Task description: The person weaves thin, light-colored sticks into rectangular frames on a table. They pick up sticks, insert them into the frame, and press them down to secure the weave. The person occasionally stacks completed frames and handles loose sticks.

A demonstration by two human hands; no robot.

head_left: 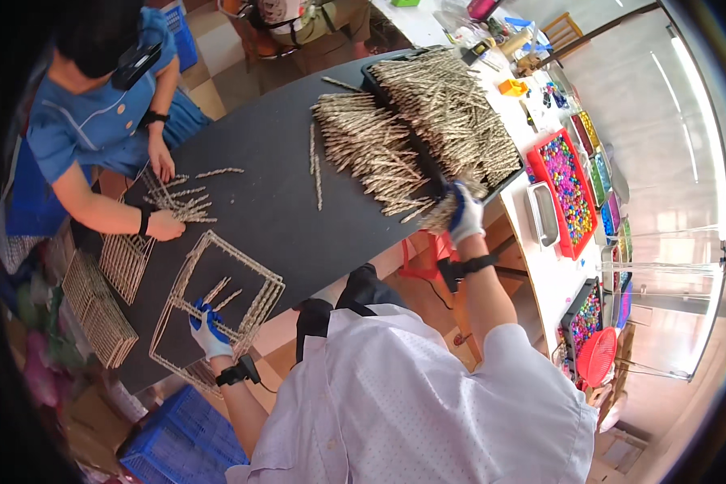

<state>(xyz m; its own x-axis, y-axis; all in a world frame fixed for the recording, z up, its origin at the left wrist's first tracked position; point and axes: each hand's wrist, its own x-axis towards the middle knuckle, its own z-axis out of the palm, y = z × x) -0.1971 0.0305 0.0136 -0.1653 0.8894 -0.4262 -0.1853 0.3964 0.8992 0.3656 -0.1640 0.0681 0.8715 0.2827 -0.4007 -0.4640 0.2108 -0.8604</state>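
My left hand (210,332), in a white and blue glove, is closed around a few twisted beige sticks (218,289) whose ends stick out past the fingers. It rests at the lower side of a stack of square frames (260,313) made of similar twisted strips. On the right, my right hand (466,214), gloved the same way, is closed at the near corner of a black tray (426,155). A bunch of twisted sticks (439,216) shows beside its fingers. Its fingertips are partly hidden. More sticks (448,113) fill the tray, and a wide pile (371,149) lies beside it.
Across the dark table (258,153), a co-worker's hands (165,224) handle loose sticks. Stacked lattice panels (101,310) stand at the left edge. A red tray of colourful beads (565,194) is on the white table at right. Blue crates (187,440) sit below, lower left.
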